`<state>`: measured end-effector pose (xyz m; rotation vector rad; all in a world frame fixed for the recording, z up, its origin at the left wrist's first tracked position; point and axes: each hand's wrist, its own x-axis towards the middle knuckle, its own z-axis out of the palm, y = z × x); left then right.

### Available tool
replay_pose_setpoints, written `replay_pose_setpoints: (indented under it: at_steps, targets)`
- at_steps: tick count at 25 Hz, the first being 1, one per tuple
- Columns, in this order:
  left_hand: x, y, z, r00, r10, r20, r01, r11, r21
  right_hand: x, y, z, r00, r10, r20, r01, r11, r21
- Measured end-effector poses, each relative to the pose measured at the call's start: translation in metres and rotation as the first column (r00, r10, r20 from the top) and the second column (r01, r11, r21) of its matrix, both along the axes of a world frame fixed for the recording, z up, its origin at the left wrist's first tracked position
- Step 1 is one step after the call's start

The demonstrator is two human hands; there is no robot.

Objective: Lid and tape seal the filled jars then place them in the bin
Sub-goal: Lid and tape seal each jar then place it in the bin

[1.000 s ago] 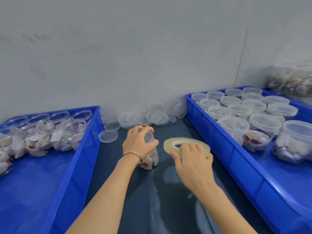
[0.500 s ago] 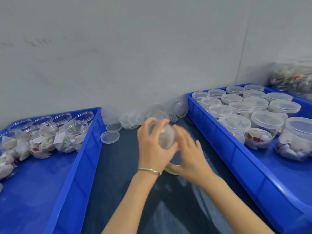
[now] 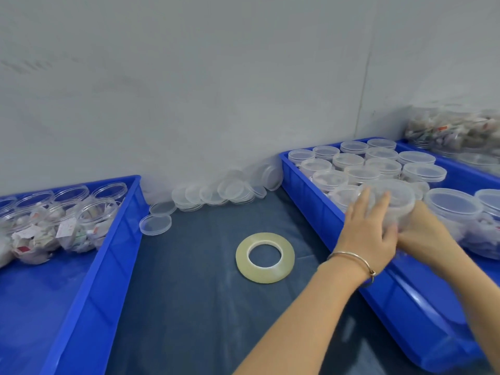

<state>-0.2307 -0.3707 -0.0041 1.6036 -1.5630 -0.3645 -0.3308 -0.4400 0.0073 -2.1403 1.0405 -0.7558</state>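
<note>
I see both hands over the right-hand blue bin (image 3: 319,209), holding one lidded clear jar (image 3: 392,198) between them above the bin's near rows. The left hand (image 3: 368,234) wraps the jar's near side, its fingers (image 3: 364,201) spread upward against the wall and lid rim; a thin metal bangle (image 3: 351,257) sits on that wrist. The right hand (image 3: 422,234) grips the jar from below and from the side away from the left hand. Its fingers are mostly hidden behind the jar and blurred, so I can only say it clasps the jar's lower part.

Beyond and to the right of the hands, the bin holds rows of lidded jars (image 3: 378,161), filled with pale wrapped pieces. To the left of the left hand, well apart from it, the tape roll (image 3: 265,257) lies flat on the dark table mat (image 3: 189,293), touched by neither hand. Farther left and toward the wall, loose clear lids (image 3: 216,193) lie in an overlapping heap, with two single lids (image 3: 155,224) just beside the left blue bin (image 3: 108,261). That bin, far to the left of both hands, holds filled jars without lids (image 3: 94,217). Behind the right bin's far corner sits a clear bag (image 3: 454,131) of more wrapped pieces.
</note>
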Motion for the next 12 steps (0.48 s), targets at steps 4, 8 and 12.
replay_pose_setpoints:
  at_steps: [4, 8, 12]
  targets:
    - [0.003, -0.006, -0.013, 0.984, -0.066, 0.165, 0.036, 0.984, 0.173, -0.015, -0.019, -0.011, 0.996, 0.056, -0.071, -0.026, 0.928, 0.372]
    - [0.006, -0.003, -0.024, 0.96, -0.094, 0.265, 0.009, 0.952, 0.305, -0.015, -0.028, -0.023, 0.989, 0.044, -0.141, 0.034, 0.863, 0.505]
    - [0.008, 0.0, -0.022, 0.956, -0.112, 0.271, 0.013, 0.94, 0.34, -0.013, -0.031, -0.032, 0.996, -0.073, -0.06, 0.092, 0.903, 0.421]
